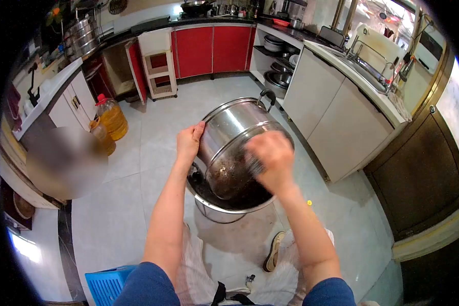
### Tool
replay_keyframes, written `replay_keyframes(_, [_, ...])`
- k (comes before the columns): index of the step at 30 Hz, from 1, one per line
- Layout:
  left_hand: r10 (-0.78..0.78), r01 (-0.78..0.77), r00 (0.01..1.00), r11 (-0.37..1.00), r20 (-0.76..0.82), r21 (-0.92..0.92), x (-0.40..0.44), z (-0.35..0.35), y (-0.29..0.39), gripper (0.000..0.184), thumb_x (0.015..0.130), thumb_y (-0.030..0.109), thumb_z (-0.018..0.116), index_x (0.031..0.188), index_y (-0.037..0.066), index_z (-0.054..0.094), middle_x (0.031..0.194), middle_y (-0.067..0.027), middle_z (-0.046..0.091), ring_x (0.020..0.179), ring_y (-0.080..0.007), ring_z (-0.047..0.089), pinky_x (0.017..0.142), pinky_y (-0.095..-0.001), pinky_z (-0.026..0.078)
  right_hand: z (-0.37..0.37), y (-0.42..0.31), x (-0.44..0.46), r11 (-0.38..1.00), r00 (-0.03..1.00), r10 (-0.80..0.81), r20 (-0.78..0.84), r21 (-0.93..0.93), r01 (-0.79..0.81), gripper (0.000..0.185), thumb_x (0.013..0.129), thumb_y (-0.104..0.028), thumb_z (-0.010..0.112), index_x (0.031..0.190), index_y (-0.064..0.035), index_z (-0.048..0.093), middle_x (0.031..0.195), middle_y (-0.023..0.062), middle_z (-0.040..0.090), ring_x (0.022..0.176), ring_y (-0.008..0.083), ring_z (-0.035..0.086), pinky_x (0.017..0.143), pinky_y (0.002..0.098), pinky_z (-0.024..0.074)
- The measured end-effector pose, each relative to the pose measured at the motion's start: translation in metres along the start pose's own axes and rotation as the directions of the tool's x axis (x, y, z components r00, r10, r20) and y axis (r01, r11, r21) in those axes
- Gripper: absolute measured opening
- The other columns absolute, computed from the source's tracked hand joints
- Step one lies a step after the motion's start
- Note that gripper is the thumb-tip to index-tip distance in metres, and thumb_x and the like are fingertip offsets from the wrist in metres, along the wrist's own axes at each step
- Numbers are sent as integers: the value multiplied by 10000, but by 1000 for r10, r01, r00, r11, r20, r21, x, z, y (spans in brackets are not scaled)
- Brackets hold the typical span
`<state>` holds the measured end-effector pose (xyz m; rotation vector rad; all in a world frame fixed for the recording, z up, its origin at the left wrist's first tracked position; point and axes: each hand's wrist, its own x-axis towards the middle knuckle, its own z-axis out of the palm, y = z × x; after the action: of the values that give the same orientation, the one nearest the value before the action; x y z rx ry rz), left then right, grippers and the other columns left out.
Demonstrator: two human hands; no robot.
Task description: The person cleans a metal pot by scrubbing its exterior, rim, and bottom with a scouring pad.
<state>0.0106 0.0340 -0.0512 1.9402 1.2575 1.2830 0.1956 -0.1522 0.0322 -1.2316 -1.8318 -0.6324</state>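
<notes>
A large stainless-steel pot [233, 127] lies tilted in front of me, with a black loop handle [266, 98] at its far rim. Its lower wall is stained brown and looks wet. My left hand [190, 141] is closed on the left edge of the pot, thumb on the outside. My right hand [272, 158], blurred by motion, presses a grey steel wool scourer [254, 166] against the pot's side. Beneath the pot is a wide metal basin [229, 208] with dark contents, on a round wire stand [220, 220].
Two oil jugs [112, 120] stand on the floor at left. A blue plastic crate [107, 285] is near my left elbow. White cabinets with a sink [364, 69] run along the right; red cabinets [211, 48] line the back. A white shelf rack [158, 64] stands before them.
</notes>
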Motion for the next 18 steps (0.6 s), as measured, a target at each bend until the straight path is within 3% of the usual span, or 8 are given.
replay_keyframes(3, [11, -12, 1000, 1000, -17, -25, -3, 4, 0, 644, 869, 622, 453, 804, 10, 642, 717, -225, 604, 701, -397, 578, 645, -422, 446, -9, 35, -1, 960, 955, 281, -94, 17, -280, 290, 548, 9, 677, 825, -74, 658, 909, 58, 635, 902, 283, 586, 781, 400, 483])
replay_keyframes(5, [-8, 7, 1000, 999, -21, -38, -3, 4, 0, 643, 870, 620, 452, 795, 9, 639, 718, -226, 604, 702, -403, 575, 641, -427, 443, -6, 19, -2, 993, 989, 117, -87, -4, -118, 294, 536, -1, 680, 820, -75, 657, 903, 58, 634, 907, 278, 586, 767, 394, 477])
replay_keyframes(7, [4, -5, 999, 999, -45, -34, -3, 5, -3, 643, 871, 619, 450, 797, 9, 640, 722, -227, 605, 704, -404, 577, 643, -429, 444, -2, -19, -5, 999, 995, -29, 95, -24, 32, 341, 532, -11, 666, 853, -126, 652, 913, 23, 631, 942, 251, 578, 726, 363, 466])
replay_keyframes(9, [-9, 8, 1000, 1000, -19, -9, -4, 0, 4, 645, 870, 621, 451, 799, 9, 641, 728, -228, 608, 708, -404, 578, 646, -431, 444, 12, -40, -11, 993, 980, -116, 159, 1, 118, 342, 519, -13, 660, 839, -131, 647, 914, 13, 628, 975, 250, 567, 716, 362, 460])
replay_keyframes(11, [-20, 19, 1000, 1000, 13, 21, -3, -1, 5, 646, 869, 622, 451, 801, 8, 642, 734, -229, 610, 711, -404, 580, 648, -432, 445, 4, -23, -5, 997, 992, -75, 100, 11, 75, 249, 588, -23, 678, 817, -119, 662, 909, 17, 633, 906, 248, 584, 717, 355, 465])
replay_keyframes(15, [33, -34, 998, 999, -54, -16, -7, 8, 4, 654, 871, 622, 447, 792, 1, 636, 724, -229, 607, 706, -408, 578, 647, -432, 443, -3, 28, 2, 978, 969, 209, -132, 18, -208, 231, 628, 19, 666, 840, -72, 652, 902, 56, 644, 840, 280, 587, 730, 388, 484])
replay_keyframes(17, [12, -11, 998, 1000, -63, 15, -9, 4, 13, 655, 874, 618, 446, 790, -4, 632, 721, -231, 604, 703, -410, 576, 646, -432, 442, -2, 14, -2, 982, 971, 188, -151, -5, -191, 280, 582, 36, 655, 828, -97, 663, 903, 39, 642, 863, 258, 584, 737, 358, 477])
replay_keyframes(18, [-16, 14, 999, 999, -45, -39, -11, 2, 17, 655, 876, 614, 444, 788, -8, 628, 717, -232, 600, 702, -413, 574, 645, -434, 440, -3, -5, -2, 996, 996, 88, -9, -30, -88, 312, 554, 34, 652, 827, -116, 669, 905, 26, 640, 884, 248, 582, 742, 349, 471])
